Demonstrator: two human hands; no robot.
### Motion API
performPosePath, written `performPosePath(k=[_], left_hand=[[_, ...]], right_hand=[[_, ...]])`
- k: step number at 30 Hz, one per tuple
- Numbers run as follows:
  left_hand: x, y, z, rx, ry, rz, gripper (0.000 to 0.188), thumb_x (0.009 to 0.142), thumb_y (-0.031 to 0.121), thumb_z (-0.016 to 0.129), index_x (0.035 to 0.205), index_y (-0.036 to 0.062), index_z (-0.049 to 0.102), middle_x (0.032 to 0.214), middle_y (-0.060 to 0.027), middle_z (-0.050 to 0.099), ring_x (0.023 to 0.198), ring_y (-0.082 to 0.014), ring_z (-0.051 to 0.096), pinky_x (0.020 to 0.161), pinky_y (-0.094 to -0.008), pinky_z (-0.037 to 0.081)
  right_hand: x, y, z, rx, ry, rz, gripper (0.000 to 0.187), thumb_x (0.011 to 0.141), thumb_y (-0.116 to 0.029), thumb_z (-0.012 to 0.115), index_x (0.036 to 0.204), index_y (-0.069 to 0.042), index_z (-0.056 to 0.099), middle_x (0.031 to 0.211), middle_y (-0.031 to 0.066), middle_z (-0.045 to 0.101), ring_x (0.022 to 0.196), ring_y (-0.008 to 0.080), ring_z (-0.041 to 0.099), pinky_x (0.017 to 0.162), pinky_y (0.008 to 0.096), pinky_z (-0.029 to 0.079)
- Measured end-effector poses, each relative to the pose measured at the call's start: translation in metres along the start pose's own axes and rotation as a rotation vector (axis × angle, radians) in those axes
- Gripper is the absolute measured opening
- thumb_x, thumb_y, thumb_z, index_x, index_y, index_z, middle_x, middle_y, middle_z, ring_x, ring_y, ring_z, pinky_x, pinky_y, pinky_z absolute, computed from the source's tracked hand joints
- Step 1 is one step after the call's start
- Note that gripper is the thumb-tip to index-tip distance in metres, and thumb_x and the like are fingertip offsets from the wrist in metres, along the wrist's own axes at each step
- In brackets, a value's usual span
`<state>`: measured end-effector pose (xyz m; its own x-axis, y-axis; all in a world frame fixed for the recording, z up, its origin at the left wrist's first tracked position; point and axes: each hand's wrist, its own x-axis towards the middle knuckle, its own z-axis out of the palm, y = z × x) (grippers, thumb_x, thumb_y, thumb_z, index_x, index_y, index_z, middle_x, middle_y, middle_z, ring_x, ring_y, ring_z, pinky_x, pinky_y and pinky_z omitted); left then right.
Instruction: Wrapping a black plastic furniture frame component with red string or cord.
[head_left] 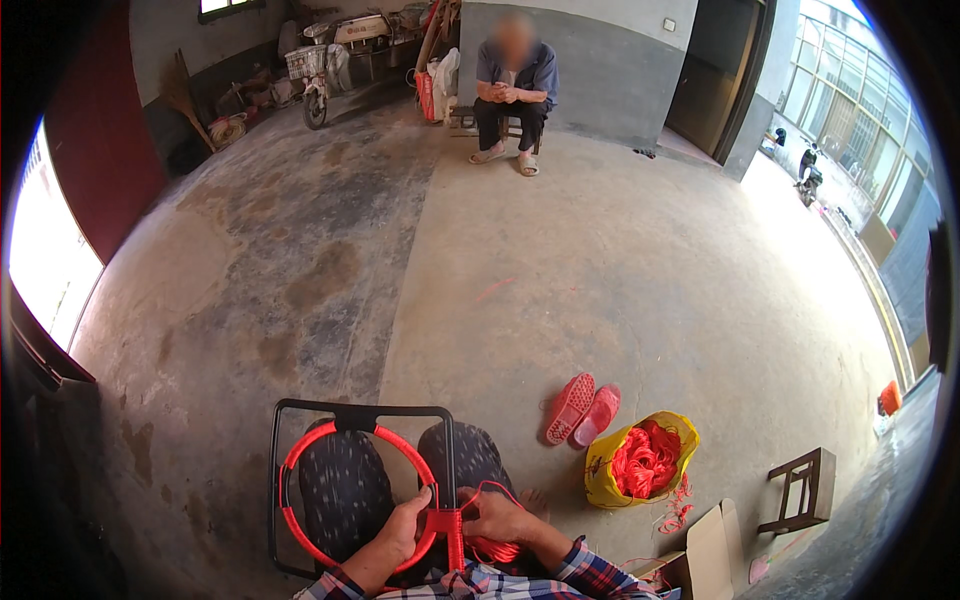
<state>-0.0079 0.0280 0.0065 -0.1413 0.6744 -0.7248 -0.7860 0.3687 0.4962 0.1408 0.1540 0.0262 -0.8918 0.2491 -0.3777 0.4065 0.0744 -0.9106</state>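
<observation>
A black rectangular frame [272,490] with rounded corners rests over my lap. Inside it sits a ring [404,449] wrapped mostly in red cord, with black sections showing at its top and left side. My left hand [403,527] grips the ring's right side, thumb pointing up along it. At the frame's right bar, wound in red cord, my right hand [497,517] is closed with its fingertips pinching a red cord [500,486] that loops above the knuckles. A bundle of red cord [494,549] lies beneath the right hand, partly hidden by it.
To the right stands a yellow bag [602,472] filled with red cord, near red clogs [586,410]. An open cardboard box [712,549] and a small wooden stool [806,490] are farther right. Across the concrete floor a person [516,85] sits; an electric bike [318,85] stands back left.
</observation>
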Motion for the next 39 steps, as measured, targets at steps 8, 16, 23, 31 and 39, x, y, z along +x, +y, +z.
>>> performPosePath(k=[8,16,23,31,39], left_hand=[[0.0011,-0.0005,-0.0023,0.026,0.010,-0.018,0.037,0.097,0.036,0.041,0.112,0.0066,0.056,0.095,-0.0103,0.064,0.083,-0.0222,0.063,0.074,-0.0369,0.051],[0.0008,0.0002,-0.0023,-0.011,0.012,-0.029,0.026,0.095,0.032,0.048,0.104,0.0111,0.060,0.090,-0.0040,0.065,0.079,-0.0172,0.064,0.070,-0.0326,0.051],[0.0031,-0.0022,-0.0031,-0.031,0.002,-0.008,0.026,0.095,0.032,0.048,0.106,0.0115,0.060,0.092,-0.0037,0.065,0.081,-0.0166,0.063,0.071,-0.0320,0.050],[0.0018,-0.0013,-0.0017,-0.039,0.012,-0.009,0.025,0.095,0.032,0.048,0.106,0.0116,0.059,0.090,-0.0038,0.065,0.080,-0.0167,0.063,0.073,-0.0326,0.050],[0.0007,-0.0001,0.0001,-0.045,0.002,-0.016,0.025,0.095,0.030,0.048,0.105,0.0107,0.059,0.090,-0.0044,0.064,0.080,-0.0176,0.063,0.075,-0.0336,0.051]], right_hand=[[-0.0019,-0.0039,-0.0008,-0.025,0.008,0.001,0.068,0.076,-0.023,0.068,0.128,0.010,0.040,0.103,0.0236,0.062,0.098,0.0280,0.061,0.085,0.0339,0.046],[-0.0014,-0.0005,0.0003,0.012,0.023,-0.025,0.062,0.076,-0.022,0.069,0.124,0.008,0.044,0.096,0.0206,0.063,0.091,0.0248,0.062,0.080,0.0331,0.047],[-0.0004,0.0022,0.0007,0.026,0.017,-0.015,0.058,0.075,-0.020,0.068,0.121,0.007,0.046,0.095,0.0190,0.063,0.089,0.0234,0.061,0.079,0.0329,0.047],[-0.0017,-0.0017,-0.0014,-0.005,-0.005,0.011,0.071,0.074,-0.022,0.069,0.130,0.010,0.039,0.105,0.0229,0.062,0.099,0.0276,0.060,0.086,0.0332,0.046],[0.0006,0.0026,-0.0003,0.009,-0.001,0.011,0.069,0.075,-0.020,0.069,0.129,0.010,0.040,0.103,0.0221,0.063,0.098,0.0268,0.061,0.085,0.0330,0.046]])
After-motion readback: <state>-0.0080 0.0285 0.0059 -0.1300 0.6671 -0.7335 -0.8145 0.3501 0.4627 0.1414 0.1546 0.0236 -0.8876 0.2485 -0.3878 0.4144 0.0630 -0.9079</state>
